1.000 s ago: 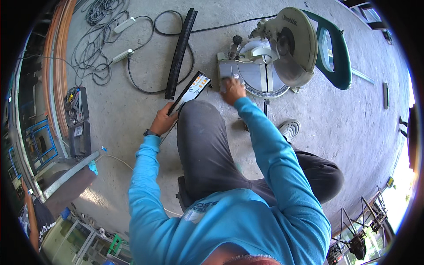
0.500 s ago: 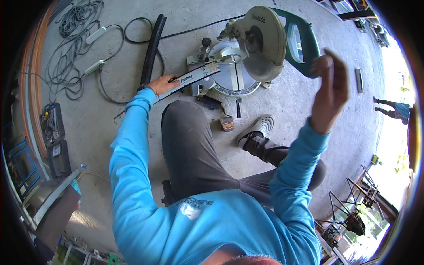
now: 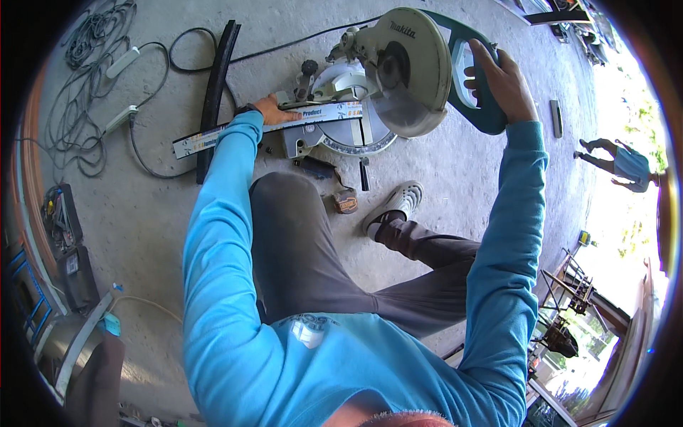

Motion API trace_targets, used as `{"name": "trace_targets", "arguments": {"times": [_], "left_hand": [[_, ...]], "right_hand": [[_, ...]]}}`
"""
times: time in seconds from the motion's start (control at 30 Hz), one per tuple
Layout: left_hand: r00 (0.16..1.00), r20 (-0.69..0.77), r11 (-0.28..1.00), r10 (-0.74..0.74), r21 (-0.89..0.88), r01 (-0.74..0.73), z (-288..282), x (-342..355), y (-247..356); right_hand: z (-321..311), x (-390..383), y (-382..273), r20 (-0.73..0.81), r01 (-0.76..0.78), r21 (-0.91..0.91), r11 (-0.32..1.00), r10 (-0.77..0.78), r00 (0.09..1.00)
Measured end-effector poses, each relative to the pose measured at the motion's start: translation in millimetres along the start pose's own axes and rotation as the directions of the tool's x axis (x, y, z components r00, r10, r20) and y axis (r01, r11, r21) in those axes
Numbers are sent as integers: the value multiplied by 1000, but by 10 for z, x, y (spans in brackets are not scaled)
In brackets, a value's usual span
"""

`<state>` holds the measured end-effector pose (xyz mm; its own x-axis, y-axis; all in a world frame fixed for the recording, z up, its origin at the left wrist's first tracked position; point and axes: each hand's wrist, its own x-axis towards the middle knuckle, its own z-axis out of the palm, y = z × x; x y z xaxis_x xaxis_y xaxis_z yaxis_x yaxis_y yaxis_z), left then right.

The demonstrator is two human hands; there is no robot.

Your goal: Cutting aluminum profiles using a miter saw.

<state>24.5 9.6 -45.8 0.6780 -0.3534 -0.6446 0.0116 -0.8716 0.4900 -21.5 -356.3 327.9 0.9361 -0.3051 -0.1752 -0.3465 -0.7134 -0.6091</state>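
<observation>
My left hand holds a long profile with printed white film against the fence of the mitre saw, its far end lying across the round base. The profile's near end crosses over a black rail. My right hand is closed round the green handle of the saw, whose round cream guard sits raised over the base. A tape measure and a black object lie below the saw, near my knee.
Coiled cables and white power strips lie at upper left, an open tool case at left. A person is at right, near the bright opening. A short bar lies beside the saw; metal frames stand at lower right.
The profile has moved from beside my left knee onto the saw's base with my left hand. My right hand has risen from near the base to take hold of the saw's handle.
</observation>
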Motion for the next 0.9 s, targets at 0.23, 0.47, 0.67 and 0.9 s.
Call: {"name": "trace_targets", "arguments": {"times": [0.23,0.47,0.67,0.9], "left_hand": [[997,-61,999,54,10,-53,30,-104,98],[995,95,997,-7,75,0,-133,-180,325],[998,48,999,39,12,-40,-18,-120,128],[1000,14,997,4,81,-6,-129,-242,350]], "right_hand": [[230,-373,406,26,-54,273,961,49,998],[554,-725,1012,71,-135,581,803,115,991],[622,-774,1018,87,-150,587,796,123,989],[616,-811,1026,79,-159,547,822,139,987]]}}
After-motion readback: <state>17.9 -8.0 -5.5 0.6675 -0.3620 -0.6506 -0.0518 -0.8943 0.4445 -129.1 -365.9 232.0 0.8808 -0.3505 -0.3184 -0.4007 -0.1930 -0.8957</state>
